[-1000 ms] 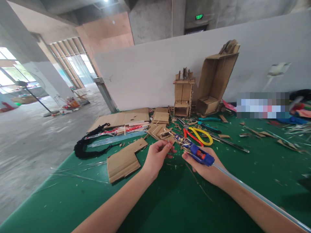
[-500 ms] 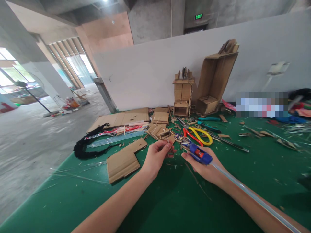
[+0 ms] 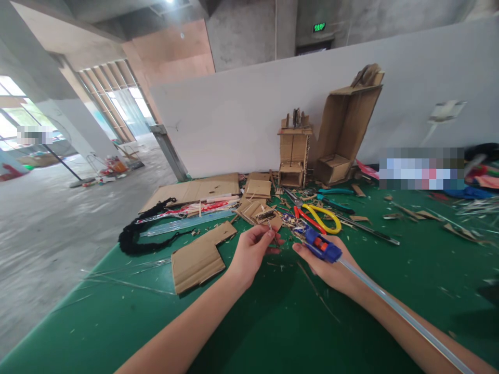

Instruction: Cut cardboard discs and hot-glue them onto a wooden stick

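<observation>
Between the thumb and fingers of my left hand [image 3: 253, 252] is a small thin stick [image 3: 270, 225], pinched near the middle of the table. My right hand [image 3: 331, 265] is wrapped round a blue glue gun [image 3: 322, 246], and a long clear glue stick [image 3: 405, 311] runs back from it over my forearm. The gun's front end, covered in scraps, points toward the cardboard pieces [image 3: 253, 209] beyond my left hand. Yellow- and red-handled scissors or pliers [image 3: 327, 218] lie just behind the gun.
A small cardboard stand [image 3: 293, 150] and a taller open cardboard box [image 3: 343, 130] stand at the back. An L-shaped cardboard piece [image 3: 198, 257] and black fuzzy cord [image 3: 132, 239] lie left. Teal-handled pliers [image 3: 335, 200] and scraps lie right on the green table [image 3: 241, 332].
The glue gun's front end has shifted slightly right, away from the cardboard piece beyond my left hand. My left hand has hardly moved and keeps its pinch.
</observation>
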### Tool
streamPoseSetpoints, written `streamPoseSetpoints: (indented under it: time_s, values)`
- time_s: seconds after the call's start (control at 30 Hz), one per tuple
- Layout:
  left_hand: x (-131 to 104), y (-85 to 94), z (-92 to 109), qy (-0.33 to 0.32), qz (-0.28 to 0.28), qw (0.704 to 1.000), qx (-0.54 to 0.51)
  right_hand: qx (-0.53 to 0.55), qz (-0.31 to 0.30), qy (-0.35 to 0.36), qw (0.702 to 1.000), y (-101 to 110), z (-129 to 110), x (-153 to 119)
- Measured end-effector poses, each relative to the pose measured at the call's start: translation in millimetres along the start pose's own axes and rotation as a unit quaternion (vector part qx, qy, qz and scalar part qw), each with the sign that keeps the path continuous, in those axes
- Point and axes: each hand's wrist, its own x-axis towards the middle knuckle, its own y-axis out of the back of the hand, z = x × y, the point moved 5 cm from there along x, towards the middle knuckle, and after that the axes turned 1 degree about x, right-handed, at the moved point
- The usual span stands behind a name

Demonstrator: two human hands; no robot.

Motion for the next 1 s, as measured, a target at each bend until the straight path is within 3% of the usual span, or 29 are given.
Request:
streamPoseSetpoints:
  time_s: [0.53,1.0]
  values:
    - [0,-1.8,-2,0.018,0.005,1.0,-0.02,-0.023,-0.031,0.041,0.998,-2,-13,-1]
    - [2,-0.2,-1,0.004,0.007,1.0,0.013,0.034,-0.057,0.015,0.998,-6,-21,-6]
